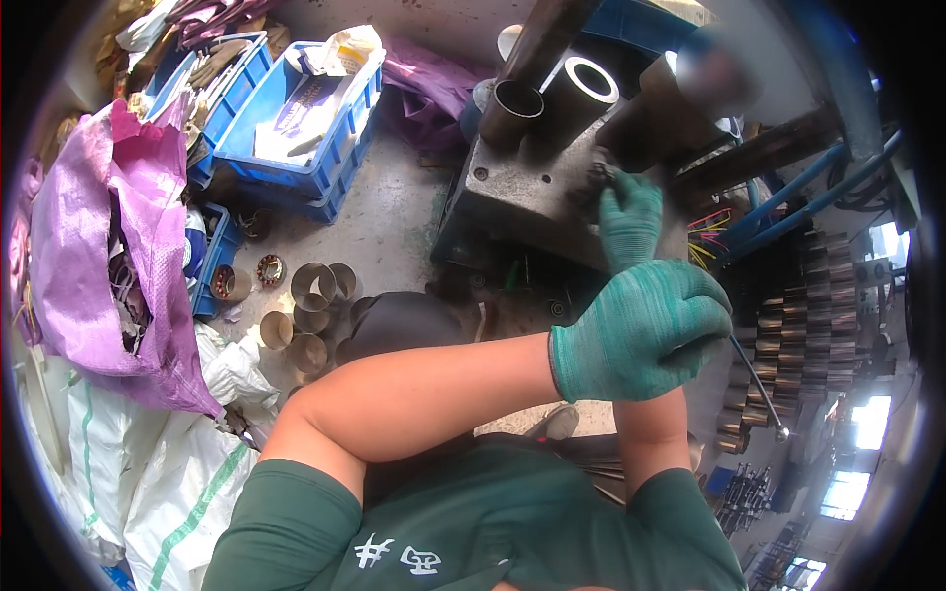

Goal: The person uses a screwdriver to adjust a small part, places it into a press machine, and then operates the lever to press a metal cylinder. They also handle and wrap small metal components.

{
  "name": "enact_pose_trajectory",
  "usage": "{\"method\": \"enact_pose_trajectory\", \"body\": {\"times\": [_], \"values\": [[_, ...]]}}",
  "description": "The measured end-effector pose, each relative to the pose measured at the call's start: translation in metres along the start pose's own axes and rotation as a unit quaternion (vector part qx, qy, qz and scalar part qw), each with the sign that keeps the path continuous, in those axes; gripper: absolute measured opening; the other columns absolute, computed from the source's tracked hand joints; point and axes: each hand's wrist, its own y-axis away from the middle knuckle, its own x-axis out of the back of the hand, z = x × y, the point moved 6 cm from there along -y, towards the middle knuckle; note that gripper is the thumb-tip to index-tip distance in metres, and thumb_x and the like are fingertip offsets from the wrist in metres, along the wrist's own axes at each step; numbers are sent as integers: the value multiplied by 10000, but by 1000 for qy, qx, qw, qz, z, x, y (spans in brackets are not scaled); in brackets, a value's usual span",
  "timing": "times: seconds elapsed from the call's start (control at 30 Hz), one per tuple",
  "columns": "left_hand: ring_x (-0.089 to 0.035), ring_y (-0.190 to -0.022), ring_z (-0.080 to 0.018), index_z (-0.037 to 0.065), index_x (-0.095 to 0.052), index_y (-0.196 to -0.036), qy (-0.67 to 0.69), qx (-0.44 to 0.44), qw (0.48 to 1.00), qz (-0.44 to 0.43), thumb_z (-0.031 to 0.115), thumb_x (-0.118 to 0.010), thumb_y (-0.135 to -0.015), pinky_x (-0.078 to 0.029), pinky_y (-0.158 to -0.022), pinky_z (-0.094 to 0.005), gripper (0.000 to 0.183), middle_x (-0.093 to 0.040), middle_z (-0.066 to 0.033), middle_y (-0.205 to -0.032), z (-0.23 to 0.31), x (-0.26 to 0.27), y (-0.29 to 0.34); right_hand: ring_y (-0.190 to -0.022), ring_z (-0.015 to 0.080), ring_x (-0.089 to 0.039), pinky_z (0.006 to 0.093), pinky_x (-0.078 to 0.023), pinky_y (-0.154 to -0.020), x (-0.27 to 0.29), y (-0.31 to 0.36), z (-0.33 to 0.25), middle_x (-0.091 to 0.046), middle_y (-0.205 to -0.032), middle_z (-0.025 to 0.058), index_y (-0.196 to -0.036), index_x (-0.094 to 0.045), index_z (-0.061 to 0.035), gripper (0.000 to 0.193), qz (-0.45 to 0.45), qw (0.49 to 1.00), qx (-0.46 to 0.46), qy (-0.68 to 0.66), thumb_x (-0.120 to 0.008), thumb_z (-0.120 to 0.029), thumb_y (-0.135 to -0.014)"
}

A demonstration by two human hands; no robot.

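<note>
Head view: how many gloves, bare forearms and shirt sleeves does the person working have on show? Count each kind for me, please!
Green gloves: 2
Bare forearms: 2
Dark green sleeves: 2
Total: 6

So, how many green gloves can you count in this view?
2: one on the left hand, nearer the camera and overlapping the right forearm; one on the right hand, farther off by the metal block.

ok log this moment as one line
left hand: curled, palm hidden | right hand: at metal block, grip unclear | blue crates: far left
</note>
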Motion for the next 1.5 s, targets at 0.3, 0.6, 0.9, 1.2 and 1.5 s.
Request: {"method": "enact_pose_trajectory", "body": {"times": [0.3,0.6,0.9,1.2,1.5], "values": [[-678,-985,-334,86,-696,-1037,2,-10,999,-45,86,-797,-820,-571,-831,-453,240,-704,-102,-1096,-6,-19,7,-1075,406,-635,498,-515,-987,-71,-29,-30,-697,-1195,172,-1028,-778,-76,205,-65,993,72,62,-660,-184,-900],[-709,-935,-324,64,-727,-1118,-5,-21,999,-46,37,-813,-806,-582,-817,-419,325,-728,-127,-1139,-6,-14,3,-973,297,-646,425,-557,-876,-47,22,-201,-728,-1079,51,-994,-794,-174,232,-55,925,329,-185,-783,-131,-766],[-699,-1052,-224,18,-736,-1109,14,79,997,11,-32,-736,-906,-555,-926,-322,209,-724,-136,-1171,-6,31,-12,-1074,355,-665,467,-537,-945,29,33,143,-710,-1156,131,-1080,-760,-148,240,-179,958,55,215,-673,-175,-858],[-690,-965,-133,18,-733,-1094,110,95,976,161,-28,-715,-943,-556,-878,-269,159,-732,-71,-1097,-50,57,-18,-1009,397,-701,474,-569,-901,87,133,172,-733,-1082,190,-1019,-797,-124,207,-303,930,-65,198,-663,-146,-864],[-691,-896,-89,33,-761,-1088,95,109,964,225,69,-766,-967,-546,-834,-224,126,-772,-28,-989,-81,84,-25,-1133,447,-663,490,-540,-989,-126,171,87,-716,-1205,251,-1199,-736,-49,416,-343,928,-120,-87,-675,-323,-892]]}}
